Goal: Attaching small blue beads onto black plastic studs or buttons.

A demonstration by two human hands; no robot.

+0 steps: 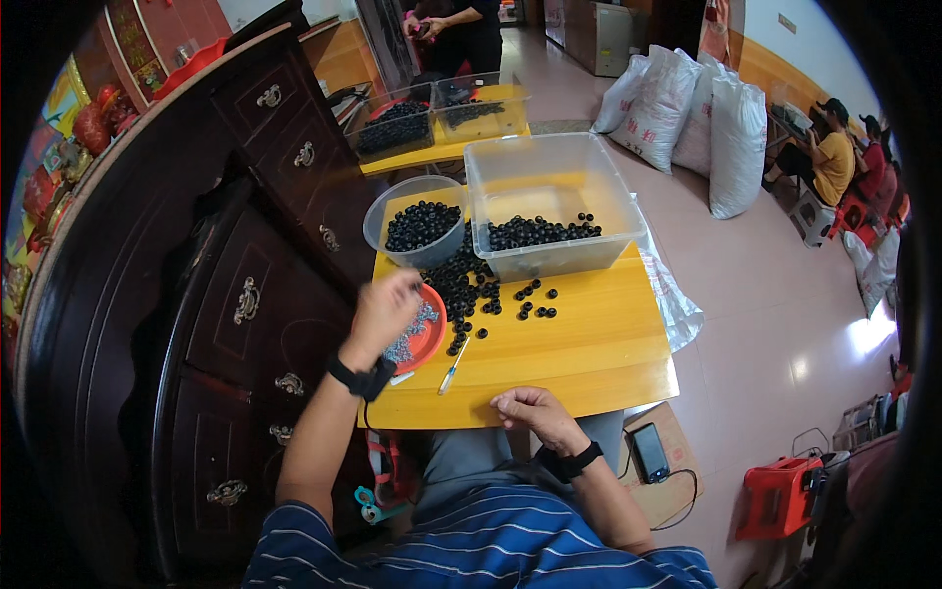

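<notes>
My left hand (390, 306) is above a red bowl (436, 339) that holds many small grey metal pieces (417, 322). Its fingers are closed in a pinch near a pile of round black beads (461, 290), but what they hold, if anything, is too small to make out. At the near edge of the yellow table (579, 363), my right hand (535, 412) is curled with thumb and fingertips together; its contents are hidden. Between the hands lies a thin white and blue pen-like tool (453, 367). Loose black beads (537, 299) lie scattered on the tabletop.
A round clear tub (381, 239) and a large clear bin (549, 257), both with black beads, stand behind the pile. Dark drawers (235, 294) flank the left side. White sacks (738, 147) stand at the far right. A phone-like device (649, 454) lies on cardboard below.
</notes>
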